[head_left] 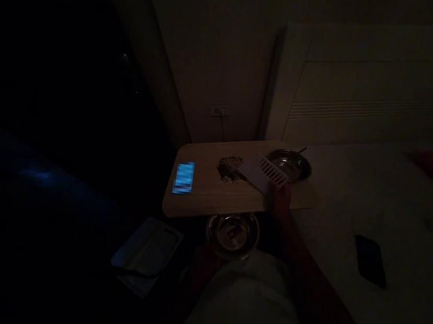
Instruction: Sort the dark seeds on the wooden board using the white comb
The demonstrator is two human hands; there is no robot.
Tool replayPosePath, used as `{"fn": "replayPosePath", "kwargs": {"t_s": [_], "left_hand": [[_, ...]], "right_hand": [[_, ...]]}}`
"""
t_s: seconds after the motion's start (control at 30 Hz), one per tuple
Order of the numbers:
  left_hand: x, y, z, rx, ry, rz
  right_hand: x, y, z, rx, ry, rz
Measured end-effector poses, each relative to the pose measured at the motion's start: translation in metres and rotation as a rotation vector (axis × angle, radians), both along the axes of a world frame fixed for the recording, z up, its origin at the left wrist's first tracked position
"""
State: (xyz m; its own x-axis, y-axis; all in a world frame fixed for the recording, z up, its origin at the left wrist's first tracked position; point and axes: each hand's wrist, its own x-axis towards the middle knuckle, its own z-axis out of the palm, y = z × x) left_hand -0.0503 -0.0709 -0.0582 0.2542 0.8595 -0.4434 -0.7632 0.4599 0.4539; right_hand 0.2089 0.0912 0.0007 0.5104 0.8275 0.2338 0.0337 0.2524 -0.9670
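Observation:
My right hand (281,195) is closed on a white, flat plastic piece with a row of slots (259,173). Its far end meets a pile of small dark grains (228,168) on a light wooden tabletop (202,152). Just below the table's front edge, a round metal bowl (217,235) is held by my left hand (208,255), whose fingers are dim at the rim. A small dark rectangular thing (234,232) shows in the middle of that bowl. Behind the slotted piece stands a second metal bowl (298,167) with a handle sticking out.
A lit, blurred-out screen (183,178) lies on the table's left side. On the bed (338,198) to the right is a dark phone-like slab (370,259). A pale box or bag with a dark strap (146,253) sits lower left. A wall socket (219,110) holds a plug.

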Motion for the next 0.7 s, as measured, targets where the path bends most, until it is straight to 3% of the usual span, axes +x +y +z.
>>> {"fn": "replayPosePath", "kwargs": {"t_s": [0.3, 0.57, 0.7], "left_hand": [[0.003, 0.004, 0.014, -0.056, -0.049, -0.031], [-0.001, 0.0, 0.003, -0.006, 0.007, -0.029], [0.001, 0.002, 0.007, -0.012, 0.003, -0.029]], "right_hand": [[-0.001, 0.001, 0.004, -0.008, -0.035, -0.057], [0.003, 0.0, -0.007, -0.012, 0.013, 0.056], [0.002, -0.002, -0.006, -0.024, 0.02, 0.078]]}}
